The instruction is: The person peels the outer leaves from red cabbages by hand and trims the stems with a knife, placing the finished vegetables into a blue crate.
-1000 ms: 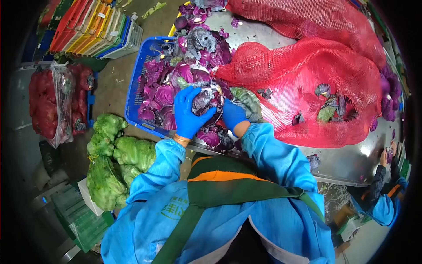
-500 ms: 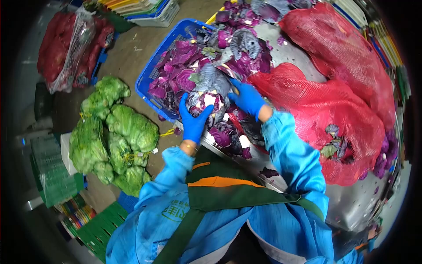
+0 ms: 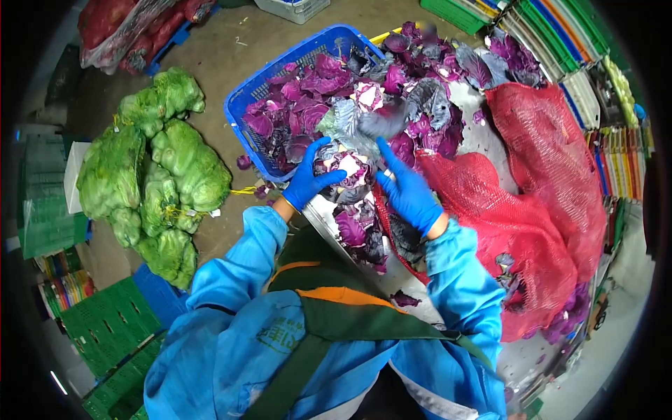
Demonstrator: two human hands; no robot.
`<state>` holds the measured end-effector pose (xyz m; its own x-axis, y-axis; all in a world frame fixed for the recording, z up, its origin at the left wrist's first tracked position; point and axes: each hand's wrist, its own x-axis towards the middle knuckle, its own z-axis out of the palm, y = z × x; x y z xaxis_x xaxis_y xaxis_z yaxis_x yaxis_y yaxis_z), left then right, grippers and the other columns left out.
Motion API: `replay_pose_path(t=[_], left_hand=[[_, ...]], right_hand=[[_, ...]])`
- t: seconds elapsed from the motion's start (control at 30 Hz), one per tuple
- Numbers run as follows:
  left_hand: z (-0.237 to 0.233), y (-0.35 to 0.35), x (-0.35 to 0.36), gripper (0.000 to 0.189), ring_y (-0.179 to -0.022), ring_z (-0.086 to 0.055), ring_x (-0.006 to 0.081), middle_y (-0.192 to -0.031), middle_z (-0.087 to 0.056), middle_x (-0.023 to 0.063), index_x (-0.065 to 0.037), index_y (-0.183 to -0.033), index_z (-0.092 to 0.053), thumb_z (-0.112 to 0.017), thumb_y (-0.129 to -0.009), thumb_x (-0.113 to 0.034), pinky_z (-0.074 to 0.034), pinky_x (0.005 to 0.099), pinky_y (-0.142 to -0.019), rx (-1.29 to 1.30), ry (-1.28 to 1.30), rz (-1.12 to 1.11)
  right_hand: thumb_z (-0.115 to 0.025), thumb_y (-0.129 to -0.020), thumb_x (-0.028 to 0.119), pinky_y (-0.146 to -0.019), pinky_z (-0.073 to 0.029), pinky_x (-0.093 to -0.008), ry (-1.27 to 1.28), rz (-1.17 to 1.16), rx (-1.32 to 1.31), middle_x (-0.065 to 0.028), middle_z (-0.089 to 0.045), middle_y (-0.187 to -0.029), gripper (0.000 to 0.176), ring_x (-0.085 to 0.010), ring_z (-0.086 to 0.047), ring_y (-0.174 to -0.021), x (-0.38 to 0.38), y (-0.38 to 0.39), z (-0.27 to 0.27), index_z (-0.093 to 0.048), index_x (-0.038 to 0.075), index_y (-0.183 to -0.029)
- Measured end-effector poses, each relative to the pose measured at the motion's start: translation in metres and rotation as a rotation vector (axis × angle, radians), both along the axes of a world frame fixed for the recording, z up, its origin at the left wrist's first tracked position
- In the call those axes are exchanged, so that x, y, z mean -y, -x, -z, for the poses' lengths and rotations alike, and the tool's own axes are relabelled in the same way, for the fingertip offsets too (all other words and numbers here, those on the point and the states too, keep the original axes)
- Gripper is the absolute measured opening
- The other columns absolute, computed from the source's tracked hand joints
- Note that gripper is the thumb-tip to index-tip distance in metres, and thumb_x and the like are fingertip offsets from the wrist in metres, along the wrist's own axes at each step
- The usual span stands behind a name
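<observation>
My left hand (image 3: 313, 178) is wrapped round the near left side of a red cabbage (image 3: 348, 170), thumb across its top, where a pale cut stem faces up. At the cabbage's right is my right hand (image 3: 411, 196), forefinger stretched out and thumb bent in. A small pale piece shows between those fingers; what it belongs to is hidden. A grey-purple leaf (image 3: 381, 120), blurred by motion, is just beyond the cabbage. Behind it a blue basket (image 3: 245, 136) is heaped with loose purple leaves (image 3: 308, 91).
Red mesh sacks (image 3: 553, 147) lie on the metal table (image 3: 470, 98) at the right. More leaves (image 3: 360, 227) lie close to my body. On the floor at left are bagged green vegetables (image 3: 157, 175) and green crates (image 3: 112, 329). Stacked crates (image 3: 553, 35) stand far right.
The whole view has shifted, with the green bags farther left. My right hand has drawn down and away from the cabbage's upper side. A blurred leaf now shows beyond the cabbage.
</observation>
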<state>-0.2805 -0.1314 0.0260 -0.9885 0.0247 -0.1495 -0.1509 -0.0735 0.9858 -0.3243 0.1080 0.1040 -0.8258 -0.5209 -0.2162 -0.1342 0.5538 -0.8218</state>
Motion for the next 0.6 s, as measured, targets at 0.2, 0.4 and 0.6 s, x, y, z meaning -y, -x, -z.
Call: replay_pose_path(t=[0.2, 0.4, 0.6], left_hand=[[0.005, 0.003, 0.002, 0.087, -0.124, -0.043, 0.0243, -0.133, -0.046, 0.0134, -0.005, -0.138, -0.036, -0.084, -0.069, -0.029, -0.033, 0.0369, -0.106, -0.098, 0.136, 0.028], [0.005, 0.005, 0.012, 0.089, -0.127, -0.041, 0.0243, -0.135, -0.044, 0.0138, -0.005, -0.140, -0.033, -0.084, -0.070, -0.026, -0.030, 0.0368, -0.109, -0.091, 0.079, 0.087], [0.006, -0.029, -0.027, 0.084, -0.117, -0.049, 0.0209, -0.132, -0.045, 0.0148, -0.003, -0.141, -0.030, -0.080, -0.076, -0.024, -0.042, 0.0331, -0.098, 0.097, -0.053, -0.403]], right_hand=[[-0.055, -0.094, 0.028, -0.075, -0.051, -0.0399, 0.064, 0.185, -0.185, -0.0216, -0.060, -0.117, 0.045, -0.0391, -0.063, -0.095, 0.031, -0.006, 0.038, -0.047, 0.014, -0.136], [-0.058, -0.094, 0.026, -0.070, -0.050, -0.0353, 0.314, 0.490, -0.210, -0.0201, -0.067, -0.099, 0.034, -0.0251, -0.067, -0.084, 0.039, 0.019, 0.088, -0.060, 0.007, -0.121], [-0.062, -0.090, 0.029, -0.072, -0.049, -0.0354, -0.025, 0.693, 0.092, -0.0190, -0.068, -0.097, 0.034, -0.0258, -0.066, -0.083, -0.001, 0.015, 0.124, -0.062, 0.009, -0.117]])
